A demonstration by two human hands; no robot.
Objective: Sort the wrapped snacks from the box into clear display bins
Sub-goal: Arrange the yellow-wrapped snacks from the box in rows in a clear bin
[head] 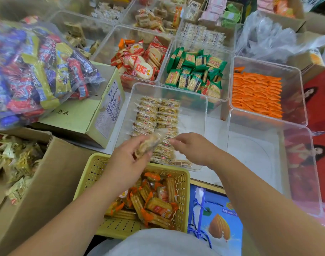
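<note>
While my left hand (128, 159) pinches a clear-wrapped golden cracker packet (148, 145) over the near end of the clear plastic bin (204, 115), my right hand (193, 147) reaches the packed rows (158, 115), and I cannot tell its grip through the blur. Placing step, I judge: next, slot the packet upright alongside.

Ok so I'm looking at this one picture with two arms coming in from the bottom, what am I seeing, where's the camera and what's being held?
There is no machine here: it is a person, and the single picture comes from a camera worn on their head, looking down at their own arms. The left hand grips a clear-wrapped snack over a clear bin lined with rows of similar packs. The right hand reaches over those rows; blur hides whether it grips anything. Nearest the body is a yellow basket of orange-wrapped crackers. Further back, other bins hold green packs and orange packs.
</note>
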